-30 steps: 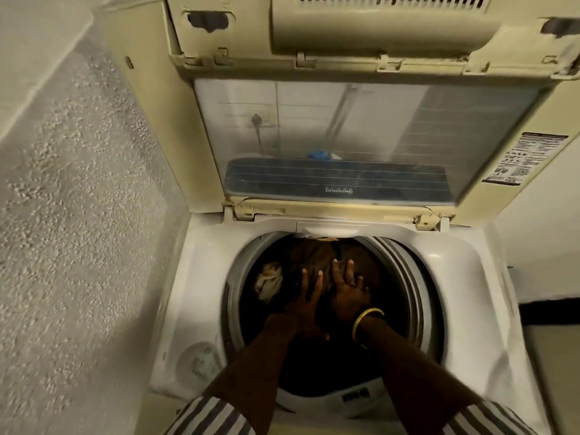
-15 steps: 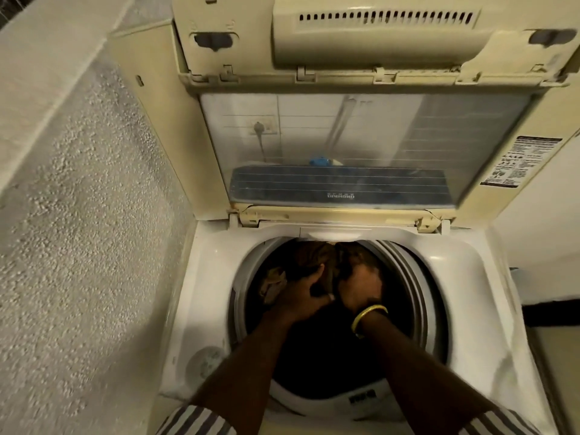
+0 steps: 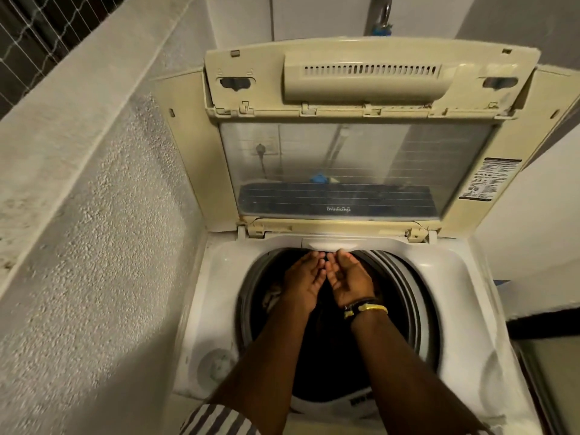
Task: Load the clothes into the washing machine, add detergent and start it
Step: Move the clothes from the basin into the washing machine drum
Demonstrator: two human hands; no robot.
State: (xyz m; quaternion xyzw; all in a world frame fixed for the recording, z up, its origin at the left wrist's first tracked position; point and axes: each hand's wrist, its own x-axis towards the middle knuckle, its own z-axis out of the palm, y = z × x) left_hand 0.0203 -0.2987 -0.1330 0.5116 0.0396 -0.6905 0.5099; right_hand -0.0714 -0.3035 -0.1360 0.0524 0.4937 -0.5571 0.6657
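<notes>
The clothes [image 3: 272, 298] sit down inside the drum [image 3: 405, 296] of the washing machine [image 3: 452, 277]. We only see a pale fold at the drum's left side, beside our left wrist; the rest is lost in the dark, so we can't tell how full the load is. Judging by that crumpled fold, it's soft, limp fabric: light if dry, no stiffness, nothing fragile. We'd take it by bunching a handful from the top, or press it down w/ flat palms. Pinching an edge would only drag one piece.

Our left hand [image 3: 304, 277] and right hand [image 3: 348, 279] hang over the far part of the drum opening, side by side and nearly touching, palms turned up. Fingers on both are loose, slightly cupped, close together, holding nothing. On the right wrist are a yellow bangle [image 3: 370, 309] and a dark band.

The lid [image 3: 370, 83] stands upright behind, w/ a clear window [image 3: 354, 158] in its lower half. Writing: a brand word on the dark strip [image 3: 337, 209] seen thru the window reads reversed and blurred, so we can't make it out. A black info sticker [image 3: 488, 180] on the lid's right edge has print too small to read. A small label [image 3: 361, 401] on the near drum rim is also illegible. No detergent in view. A rough plastered wall [image 3: 94, 230] runs along our left.
</notes>
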